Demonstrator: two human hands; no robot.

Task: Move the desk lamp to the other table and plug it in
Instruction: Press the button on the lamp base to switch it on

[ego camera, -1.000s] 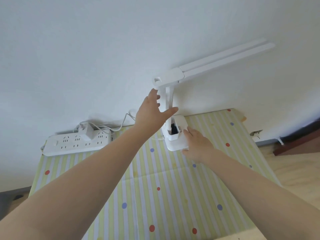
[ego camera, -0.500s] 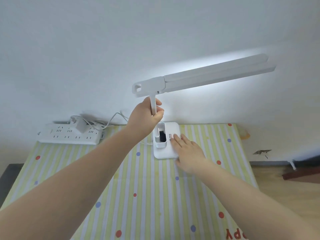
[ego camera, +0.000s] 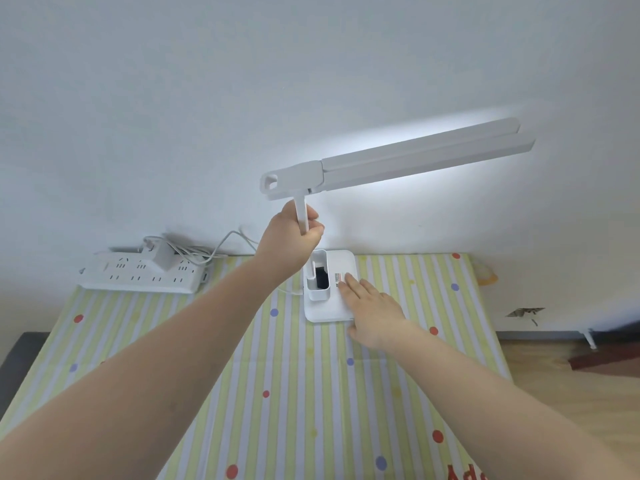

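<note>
We note a plain pale wall (ego camera: 242, 81) filling the upper view, with a bright band of light across it toward the right. Below the wall stands a table under a cloth (ego camera: 311, 393) striped yellow and white with red and blue dots. Right of the table, wood-toned floor (ego camera: 571, 393) shows; left of it, a dark surface (ego camera: 17, 358).

1. Two forearms are seen entering from the lower edge of the view; both are bare, and no sleeve is shown on either.
2. The left hand (ego camera: 289, 237) is ungloved; no ring or watch is visible on it or its wrist.
3. The right hand (ego camera: 374, 315) is likewise ungloved, with short fingernails visible on the fingers (ego camera: 346, 284).
</note>
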